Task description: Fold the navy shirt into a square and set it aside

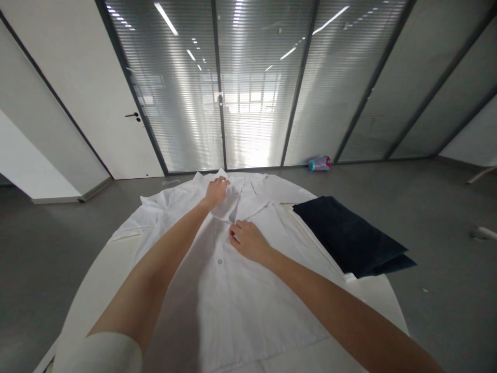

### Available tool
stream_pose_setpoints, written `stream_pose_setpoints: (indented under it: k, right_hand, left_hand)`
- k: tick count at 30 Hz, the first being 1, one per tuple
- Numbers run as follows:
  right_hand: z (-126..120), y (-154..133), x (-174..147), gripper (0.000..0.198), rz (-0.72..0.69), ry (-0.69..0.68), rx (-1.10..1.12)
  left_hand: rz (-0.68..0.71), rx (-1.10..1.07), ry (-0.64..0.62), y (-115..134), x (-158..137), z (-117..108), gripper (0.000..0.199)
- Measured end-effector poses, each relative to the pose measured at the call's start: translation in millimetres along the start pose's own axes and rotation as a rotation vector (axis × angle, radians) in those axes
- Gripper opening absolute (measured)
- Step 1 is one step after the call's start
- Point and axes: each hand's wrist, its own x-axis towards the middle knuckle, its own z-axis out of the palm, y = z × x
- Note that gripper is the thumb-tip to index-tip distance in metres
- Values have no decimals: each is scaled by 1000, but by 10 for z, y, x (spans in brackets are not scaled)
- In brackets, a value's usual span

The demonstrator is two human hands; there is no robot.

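A white button shirt (240,305) lies spread over a round white table (93,280), its collar toward the far edge. My left hand (217,192) reaches to the left side of the collar, with its fingers bent and closed on the cloth there. Lower and to the right, my right hand (248,241) has curled fingers closed at the front opening, just below the collar. Its fingertips are partly hidden. One button (220,261) shows on the front strip below that hand.
Folded dark navy cloth (345,235) lies on the right of the table, on top of folded white cloth (349,277), and juts past the edge. A blue and red package (320,163) sits on the floor by the glass partition (252,103). A door (128,140) stands at the left.
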Motion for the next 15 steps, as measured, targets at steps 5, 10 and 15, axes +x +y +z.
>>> stream_pose_setpoints:
  k: [5, 10, 15]
  right_hand:
    - [-4, -10, 4, 18, 3, 8, -3]
    - [2, 12, 6, 16, -5, -1, 23]
    - [21, 48, 1, 15, -16, 17, 62]
  left_hand:
    - [188, 163, -80, 260, 178, 36, 54]
    - [335, 281, -126, 418, 373, 127, 42]
    - [383, 340, -108, 479, 493, 145, 33]
